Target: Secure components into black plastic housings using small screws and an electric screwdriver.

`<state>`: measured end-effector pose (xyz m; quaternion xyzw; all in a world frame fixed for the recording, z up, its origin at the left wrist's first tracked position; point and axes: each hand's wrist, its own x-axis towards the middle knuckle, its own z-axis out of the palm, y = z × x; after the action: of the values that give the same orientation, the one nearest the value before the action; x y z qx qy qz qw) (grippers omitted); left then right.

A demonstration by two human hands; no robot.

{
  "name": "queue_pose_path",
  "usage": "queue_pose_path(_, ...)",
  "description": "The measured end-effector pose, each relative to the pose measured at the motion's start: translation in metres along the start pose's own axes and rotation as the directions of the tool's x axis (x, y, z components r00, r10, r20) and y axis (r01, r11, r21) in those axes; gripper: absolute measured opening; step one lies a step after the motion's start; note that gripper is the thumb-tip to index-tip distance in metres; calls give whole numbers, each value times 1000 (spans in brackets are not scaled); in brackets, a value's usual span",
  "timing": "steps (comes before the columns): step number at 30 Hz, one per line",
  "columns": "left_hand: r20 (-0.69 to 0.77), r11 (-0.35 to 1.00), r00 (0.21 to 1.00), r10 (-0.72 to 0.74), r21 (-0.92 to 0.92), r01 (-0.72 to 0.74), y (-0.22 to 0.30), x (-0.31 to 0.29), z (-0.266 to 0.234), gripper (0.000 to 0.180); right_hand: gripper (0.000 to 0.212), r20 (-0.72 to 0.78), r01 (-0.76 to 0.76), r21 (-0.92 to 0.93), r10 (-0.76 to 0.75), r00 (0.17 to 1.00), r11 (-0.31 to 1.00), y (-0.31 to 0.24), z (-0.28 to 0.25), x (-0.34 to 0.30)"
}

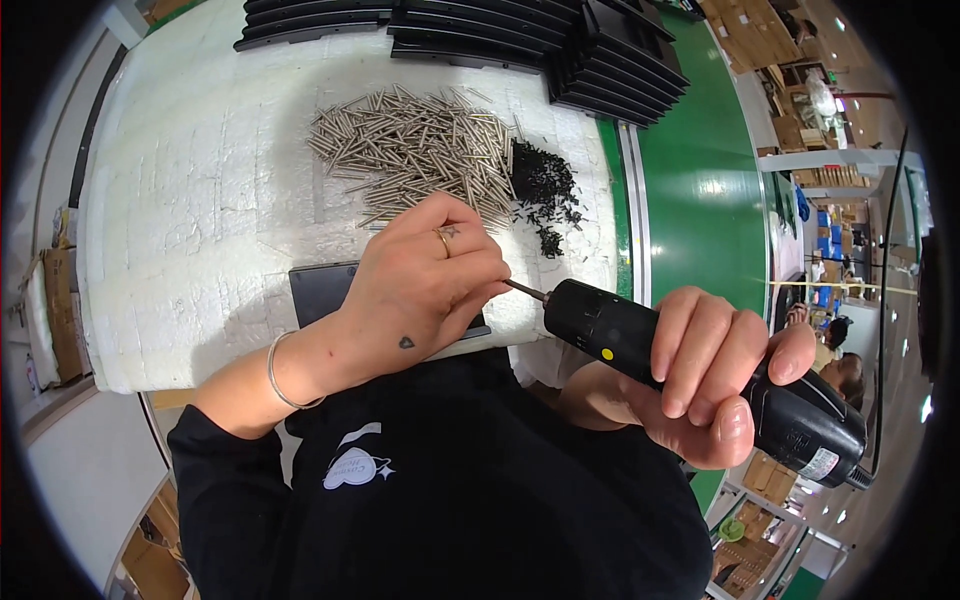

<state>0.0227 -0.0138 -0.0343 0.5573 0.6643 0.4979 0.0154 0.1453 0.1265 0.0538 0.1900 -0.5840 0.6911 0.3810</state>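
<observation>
My right hand [705, 375] is wrapped round a black electric screwdriver [600, 318] with a cord at its back end. The tool lies tilted, its thin metal bit [527, 290] reaching left to my left hand [425, 275]. The left fingers are pinched together at the bit's tip, and what they hold there is hidden. Below that hand a flat black plate [318, 290] lies at the near edge of the foam, partly covered by my wrist. Just beyond my fingers spreads a heap of thin silver metal pins [410, 140]. Beside it on the right is a pile of small black screws [540, 180].
White foam sheet [180, 220] covers the table under the parts. Stacked black metal panels [470, 30] stand along the far side. A green surface [695, 190] with a metal rail runs down the right. Further right are shelves with boxes, and other people sit there.
</observation>
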Motion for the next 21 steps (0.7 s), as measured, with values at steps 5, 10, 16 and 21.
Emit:
queue_pose_path(5, -8, 998, 1000, 3, -56, -3, -1, -10, -2, 21, 38, -35, 18, 26, -17, 999, 1000, 3, 1, -2)
queue_pose_path(10, 49, 998, 999, -1, -64, 4, -4, -16, -3, 20, 40, 108, 30, 42, -35, 994, 999, 9, 1, -10)
queue_pose_path(16, -53, 979, 994, -93, 176, 101, -37, -12, -37, 12, 37, 120, -46, -116, 60, 991, 992, 24, 1, -8)
queue_pose_path(21, -20, 852, 966, -258, 466, 237, -73, -21, -57, 4, 32, 28, -27, -84, 30, 999, 996, 31, 7, -8)
